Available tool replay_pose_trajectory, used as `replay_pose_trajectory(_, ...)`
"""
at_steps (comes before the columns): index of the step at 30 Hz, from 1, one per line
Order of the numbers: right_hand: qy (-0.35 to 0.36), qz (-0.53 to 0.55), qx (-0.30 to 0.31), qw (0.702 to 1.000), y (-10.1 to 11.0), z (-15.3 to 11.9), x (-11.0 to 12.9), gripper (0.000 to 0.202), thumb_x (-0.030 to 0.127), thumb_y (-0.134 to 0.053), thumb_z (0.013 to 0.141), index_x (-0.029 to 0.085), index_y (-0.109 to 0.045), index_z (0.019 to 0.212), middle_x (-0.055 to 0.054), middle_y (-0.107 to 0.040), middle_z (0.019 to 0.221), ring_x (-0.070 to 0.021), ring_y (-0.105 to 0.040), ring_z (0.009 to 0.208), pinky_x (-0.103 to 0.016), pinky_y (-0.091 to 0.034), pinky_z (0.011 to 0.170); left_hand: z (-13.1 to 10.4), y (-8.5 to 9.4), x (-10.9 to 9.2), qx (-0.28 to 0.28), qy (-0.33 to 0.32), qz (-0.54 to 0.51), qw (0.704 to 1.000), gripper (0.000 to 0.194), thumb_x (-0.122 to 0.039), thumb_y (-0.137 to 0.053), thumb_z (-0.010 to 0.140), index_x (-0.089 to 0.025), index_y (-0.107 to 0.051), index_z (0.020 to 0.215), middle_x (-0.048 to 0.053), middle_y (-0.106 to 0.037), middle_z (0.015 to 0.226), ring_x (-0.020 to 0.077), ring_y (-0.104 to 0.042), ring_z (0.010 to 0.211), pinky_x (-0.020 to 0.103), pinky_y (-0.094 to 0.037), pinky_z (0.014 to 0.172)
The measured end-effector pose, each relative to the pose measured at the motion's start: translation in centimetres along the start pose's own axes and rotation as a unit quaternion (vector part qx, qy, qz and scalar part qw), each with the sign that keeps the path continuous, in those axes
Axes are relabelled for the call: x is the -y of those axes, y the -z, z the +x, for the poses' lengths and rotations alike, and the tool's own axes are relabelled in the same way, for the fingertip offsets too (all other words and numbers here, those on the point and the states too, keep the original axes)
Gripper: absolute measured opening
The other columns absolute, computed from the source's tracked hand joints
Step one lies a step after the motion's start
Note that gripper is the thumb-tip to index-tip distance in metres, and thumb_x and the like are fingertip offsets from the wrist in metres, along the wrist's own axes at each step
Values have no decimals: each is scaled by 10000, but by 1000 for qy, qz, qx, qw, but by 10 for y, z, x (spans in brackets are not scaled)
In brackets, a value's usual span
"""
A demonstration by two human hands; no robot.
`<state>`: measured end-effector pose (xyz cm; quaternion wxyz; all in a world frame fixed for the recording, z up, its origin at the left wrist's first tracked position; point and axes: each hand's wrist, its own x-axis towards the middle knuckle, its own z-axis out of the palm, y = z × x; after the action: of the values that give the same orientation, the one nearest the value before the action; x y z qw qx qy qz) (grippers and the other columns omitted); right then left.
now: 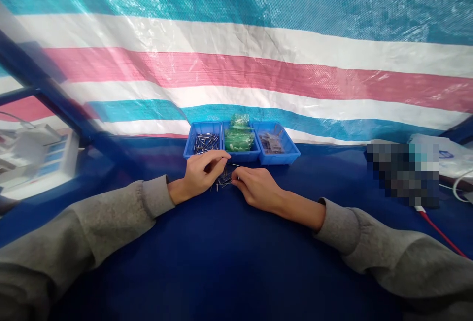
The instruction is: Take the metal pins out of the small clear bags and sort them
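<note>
A small pile of thin metal pins (pixel 223 180), possibly rivets, lies on the blue tabletop between my hands. My left hand (pixel 201 174) is at the left of the pile, its thumb and index finger curled together; whatever they pinch is too small to make out. Close to the fingertips shows one thin silvery pin (pixel 233 165). From the right, my right hand (pixel 257 187) reaches to the pile's edge with its fingers closed in a pinch. What sits in that pinch is hidden. Just beyond the left hand, a blue bin (pixel 187 148) holds many similar metal pins (pixel 207 142).
The middle blue bin (pixel 242 156) contains green plastic bags (pixel 239 139). Small clear packets (pixel 271 143) lie in the right blue bin (pixel 290 152). A striped plastic sheet (pixel 258 70) hangs behind. At right are a pixelated dark object (pixel 406 173) and a red cable (pixel 441 232).
</note>
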<state>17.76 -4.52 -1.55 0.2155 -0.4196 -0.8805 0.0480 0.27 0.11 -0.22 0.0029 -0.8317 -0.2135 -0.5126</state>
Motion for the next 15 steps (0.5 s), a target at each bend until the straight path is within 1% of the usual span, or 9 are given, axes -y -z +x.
replay_pose_trajectory(4, -7, 19, -18, 1000, 0, 0, 0, 77, 145, -457, 855, 154, -529, 830, -41, -627, 767, -129, -548, 610, -238, -318, 548, 1, 0, -1, -2, 0, -1, 1000, 82, -149, -535, 827, -149, -605, 869, -55, -577, 524, 37, -486, 406, 143, -399, 446)
replay_pose_trajectory(6, -25, 43, -30, 998, 2, 2, -1, 82, 141, -459, 851, 160, -526, 807, -31, -618, 738, -125, -536, 593, -235, -320, 546, 1, 0, -1, -3, 2, 2, 1000, 80, -157, -538, 827, -150, -608, 867, -55, -576, 515, 40, -489, 405, 145, -400, 444)
replay_pose_trajectory(10, -130, 106, -92, 981, 4, 5, -4, 81, 153, -484, 842, 168, -520, 771, 13, -560, 597, -110, -482, 507, -223, -307, 513, -1, 0, 0, -11, 4, 10, 1000, 88, -177, -533, 834, -152, -615, 854, -40, -615, 568, 35, -491, 408, 146, -405, 446)
replay_pose_trajectory(11, -147, 113, -108, 977, 4, 6, -5, 82, 158, -487, 841, 168, -521, 767, 20, -542, 572, -108, -467, 490, -222, -300, 504, -1, 0, 0, -14, 5, 10, 1000, 88, -177, -533, 835, -151, -615, 854, -37, -621, 582, 33, -490, 409, 145, -405, 447)
replay_pose_trajectory(12, -154, 116, -120, 974, 4, 6, -5, 86, 164, -487, 842, 167, -520, 764, 24, -529, 559, -107, -458, 481, -221, -295, 498, -2, 0, 0, -15, 5, 9, 1000, 90, -175, -531, 836, -151, -615, 859, -35, -623, 590, 31, -488, 410, 145, -404, 447)
replay_pose_trajectory(15, -146, 121, -138, 972, 3, 6, -5, 96, 172, -475, 844, 169, -514, 757, 27, -508, 549, -105, -447, 475, -219, -284, 490, -2, 0, 1, -16, 10, -2, 1000, 104, -181, -523, 844, -153, -609, 894, -36, -618, 604, 29, -483, 411, 142, -400, 444)
